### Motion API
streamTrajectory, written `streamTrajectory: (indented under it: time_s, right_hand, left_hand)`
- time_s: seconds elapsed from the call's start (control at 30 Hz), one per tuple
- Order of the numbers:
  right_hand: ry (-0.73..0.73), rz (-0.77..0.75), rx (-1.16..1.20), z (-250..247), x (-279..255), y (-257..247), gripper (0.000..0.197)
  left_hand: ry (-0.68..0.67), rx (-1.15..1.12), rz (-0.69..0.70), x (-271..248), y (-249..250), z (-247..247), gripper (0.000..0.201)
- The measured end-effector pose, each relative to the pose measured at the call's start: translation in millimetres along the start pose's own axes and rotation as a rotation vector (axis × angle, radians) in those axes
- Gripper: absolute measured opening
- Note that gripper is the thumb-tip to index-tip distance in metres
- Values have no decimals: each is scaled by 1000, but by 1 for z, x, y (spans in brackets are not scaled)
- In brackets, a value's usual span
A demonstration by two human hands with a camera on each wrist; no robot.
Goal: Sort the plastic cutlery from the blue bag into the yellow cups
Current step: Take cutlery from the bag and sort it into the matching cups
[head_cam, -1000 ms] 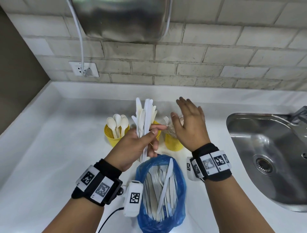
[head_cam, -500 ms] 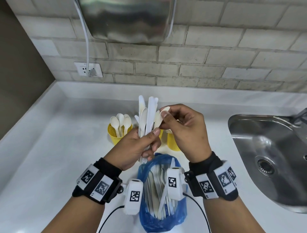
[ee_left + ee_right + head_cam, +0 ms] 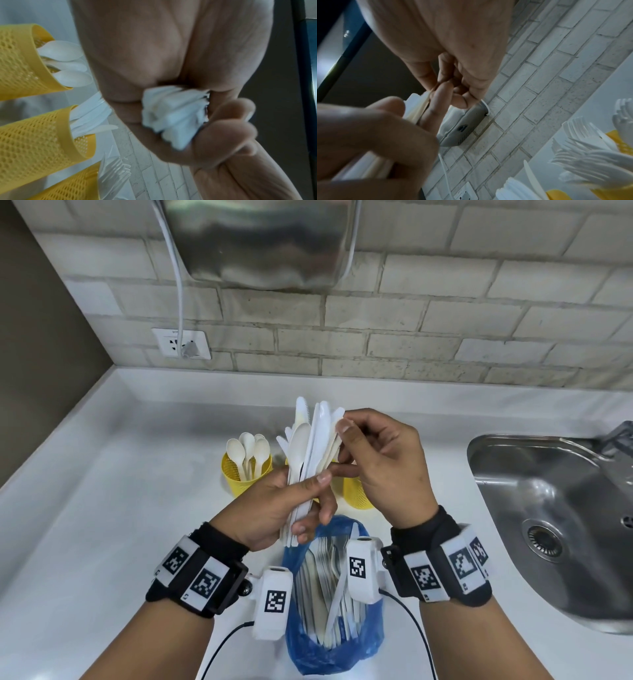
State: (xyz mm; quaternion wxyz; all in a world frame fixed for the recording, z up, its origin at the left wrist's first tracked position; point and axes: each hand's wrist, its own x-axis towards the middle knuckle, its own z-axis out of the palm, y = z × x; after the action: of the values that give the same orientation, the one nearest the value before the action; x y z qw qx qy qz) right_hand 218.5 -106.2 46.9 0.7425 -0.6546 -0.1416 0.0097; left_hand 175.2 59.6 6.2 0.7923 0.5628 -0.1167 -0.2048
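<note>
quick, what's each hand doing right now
Left hand: closed, gripping an upright bundle of white plastic cutlery.
Right hand: closed, thumb and fingers pinching the top of one piece in that bundle.

Left hand (image 3: 274,505) fisted upright; right hand (image 3: 383,463) fingertips pinching beside it.

Bright, even light; wrist views blurred, head view edge-warped.

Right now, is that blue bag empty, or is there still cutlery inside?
Not empty. The blue bag lies open on the counter, with white cutlery inside.
</note>
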Motion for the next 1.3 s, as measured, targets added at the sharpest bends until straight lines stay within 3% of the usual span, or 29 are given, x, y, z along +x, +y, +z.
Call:
streamTrajectory:
  time_s: [0.17, 0.23, 0.3, 0.43, 0.6, 0.73, 0.8, 0.9, 1.1, 1.2, 1.3]
  right_hand:
    - [197, -85, -113, -1, 3, 2, 18]
    - [226, -97, -142, -3, 3, 3, 18]
    - [206, -85, -131, -5, 1, 3, 17]
    - [88, -38, -139, -5, -5, 3, 17]
    - [149, -43, -98, -7, -10, 6, 20]
    - [-17, 61, -145, -3, -12, 6, 28]
    - [-15, 92, -58, -1, -12, 6, 35]
    - [121, 109, 174, -2, -7, 4, 41]
    - [366, 85, 724, -16, 14, -13, 37]
    - [379, 89, 593, -22, 20, -16, 32]
    - [231, 143, 227, -15, 12, -15, 18]
  left_hand:
    - [189, 73, 75, 3, 0, 3, 24]
    - [248, 78, 93, 4, -2, 3, 36]
    - [281, 94, 98, 4, -3, 3, 45]
    - [277, 100, 108, 0, -3, 9, 32]
    - [275, 86, 85, -2, -6, 12, 36]
    - [243, 32, 85, -2, -4, 13, 19]
    - [241, 17, 75, -2, -5, 12, 19]
    - [251, 8, 38, -2, -5, 10, 31]
    - [197, 23, 11, 1, 1, 5, 34]
    - [161, 40, -2, 2, 5, 7, 35]
    - [138, 55, -9, 0, 6, 10, 33]
